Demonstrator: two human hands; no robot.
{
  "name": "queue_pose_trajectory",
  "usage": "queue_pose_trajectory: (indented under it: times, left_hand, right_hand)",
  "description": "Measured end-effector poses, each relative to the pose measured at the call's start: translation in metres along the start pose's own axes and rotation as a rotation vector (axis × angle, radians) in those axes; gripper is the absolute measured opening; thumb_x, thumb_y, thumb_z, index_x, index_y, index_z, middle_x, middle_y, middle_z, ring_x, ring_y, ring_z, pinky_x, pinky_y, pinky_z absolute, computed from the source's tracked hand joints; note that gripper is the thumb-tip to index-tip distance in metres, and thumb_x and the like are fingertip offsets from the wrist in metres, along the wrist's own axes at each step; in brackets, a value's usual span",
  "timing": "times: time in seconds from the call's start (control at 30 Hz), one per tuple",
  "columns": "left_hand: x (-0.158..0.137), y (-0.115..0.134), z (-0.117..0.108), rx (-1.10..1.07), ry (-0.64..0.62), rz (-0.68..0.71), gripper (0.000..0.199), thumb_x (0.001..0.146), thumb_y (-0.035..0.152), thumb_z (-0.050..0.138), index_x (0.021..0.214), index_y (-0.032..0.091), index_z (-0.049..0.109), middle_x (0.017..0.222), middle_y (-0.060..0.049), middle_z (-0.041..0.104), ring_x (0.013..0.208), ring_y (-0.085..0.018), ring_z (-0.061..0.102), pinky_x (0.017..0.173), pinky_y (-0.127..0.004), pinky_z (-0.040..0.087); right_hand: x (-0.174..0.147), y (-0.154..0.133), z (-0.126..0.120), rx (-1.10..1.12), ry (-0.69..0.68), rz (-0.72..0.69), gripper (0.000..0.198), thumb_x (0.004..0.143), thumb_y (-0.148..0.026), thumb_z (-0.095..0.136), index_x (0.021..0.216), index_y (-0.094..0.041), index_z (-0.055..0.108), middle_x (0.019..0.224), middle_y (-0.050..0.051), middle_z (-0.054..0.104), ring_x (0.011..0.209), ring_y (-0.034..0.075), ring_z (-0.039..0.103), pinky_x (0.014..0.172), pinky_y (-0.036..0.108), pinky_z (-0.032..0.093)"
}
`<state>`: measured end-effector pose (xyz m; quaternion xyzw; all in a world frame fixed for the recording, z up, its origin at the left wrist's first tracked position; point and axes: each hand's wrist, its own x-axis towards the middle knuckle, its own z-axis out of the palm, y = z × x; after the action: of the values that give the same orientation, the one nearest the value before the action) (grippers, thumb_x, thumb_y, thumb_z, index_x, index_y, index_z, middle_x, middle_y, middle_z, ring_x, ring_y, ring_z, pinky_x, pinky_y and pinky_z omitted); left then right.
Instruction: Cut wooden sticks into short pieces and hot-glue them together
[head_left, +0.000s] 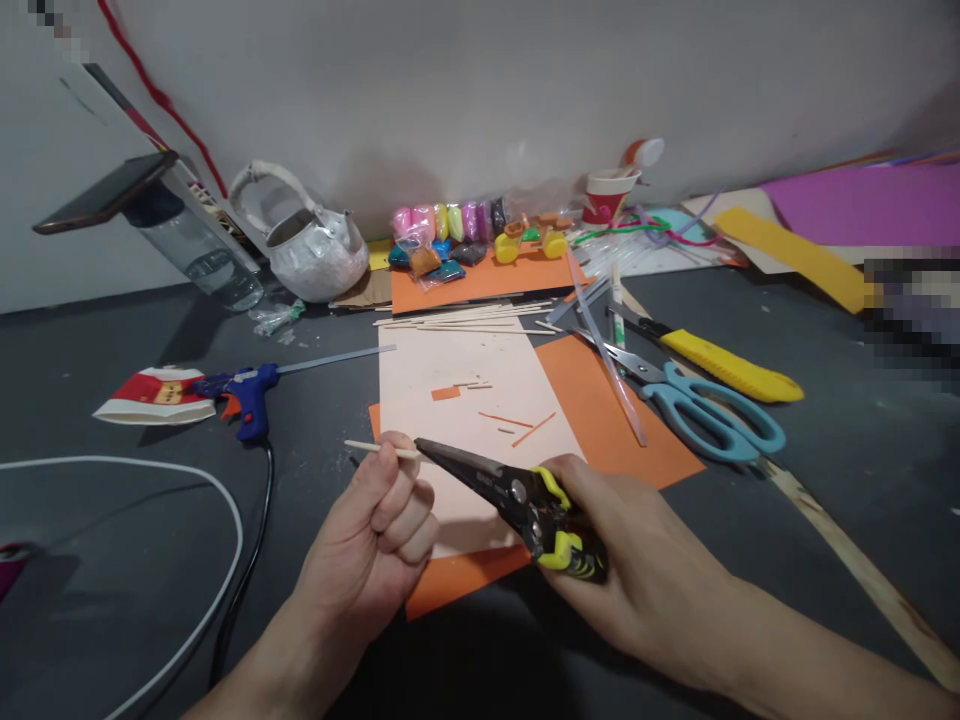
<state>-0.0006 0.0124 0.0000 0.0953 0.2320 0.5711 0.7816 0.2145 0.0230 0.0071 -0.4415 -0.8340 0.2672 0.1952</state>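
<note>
At lower right, our right hand (630,560) wraps around black-and-yellow pliers (491,484) slanting toward mid-frame, most fingers hidden; at lower centre, our left hand (379,530) is raised, thumb and forefinger pinching a thin, pale stick (361,445) just left of centre; whether the pliers' tips grip it, we cannot tell

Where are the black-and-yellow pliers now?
In the head view, the pliers are in the right hand, just right of centre, partly over the pale sheet, with their tips at the thin stick in the left hand.
</note>
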Motion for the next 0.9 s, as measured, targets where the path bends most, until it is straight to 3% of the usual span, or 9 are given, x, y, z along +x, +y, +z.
queue_pose_trajectory:
  times: [0.2, 0.47, 0.63, 0.9]
  left_hand:
    - [-0.0012, 0.0042, 0.0027, 0.012, 0.019, 0.034, 0.01, 0.084, 0.022, 0.075, 0.081, 0.016, 0.068, 0.049, 0.012, 0.012, 0.041, -0.004, 0.005, 0.039, -0.02, 0.006]
    - [-0.0003, 0.0028, -0.0005, -0.007, 0.019, 0.011, 0.015, 0.085, 0.021, 0.074, 0.074, 0.016, 0.066, 0.048, 0.012, 0.012, 0.041, -0.004, 0.005, 0.04, -0.022, 0.006]
    - [-0.0001, 0.0024, 0.001, 0.029, 0.035, 0.037, 0.006, 0.084, 0.022, 0.075, 0.083, 0.017, 0.071, 0.048, 0.012, 0.012, 0.041, -0.004, 0.004, 0.039, -0.021, 0.006]
    - [-0.0019, 0.0064, 0.0015, 0.045, 0.03, 0.053, 0.008, 0.084, 0.023, 0.075, 0.084, 0.017, 0.069, 0.049, 0.012, 0.013, 0.041, -0.004, 0.004, 0.039, -0.022, 0.007]
  right_hand:
    - [0.0022, -0.0002, -0.0016, 0.143, -0.023, 0.081, 0.014, 0.08, -0.019, 0.054, 0.089, -0.023, 0.044, 0.071, 0.0, 0.06, 0.057, 0.016, 0.054, 0.051, 0.026, 0.037]
    - [0.0005, -0.0053, -0.003, 0.069, -0.092, 0.086, 0.021, 0.073, -0.018, 0.06, 0.088, -0.023, 0.045, 0.075, 0.003, 0.062, 0.063, 0.018, 0.054, 0.054, 0.028, 0.038]
    - [-0.0021, -0.002, -0.0025, 0.032, -0.076, 0.06, 0.015, 0.075, -0.018, 0.054, 0.087, -0.023, 0.045, 0.068, 0.001, 0.059, 0.057, 0.018, 0.052, 0.051, 0.028, 0.036]
    - [0.0018, -0.0045, -0.0028, 0.149, -0.092, 0.099, 0.017, 0.079, -0.019, 0.056, 0.088, -0.024, 0.043, 0.073, 0.0, 0.06, 0.059, 0.016, 0.053, 0.052, 0.027, 0.038]
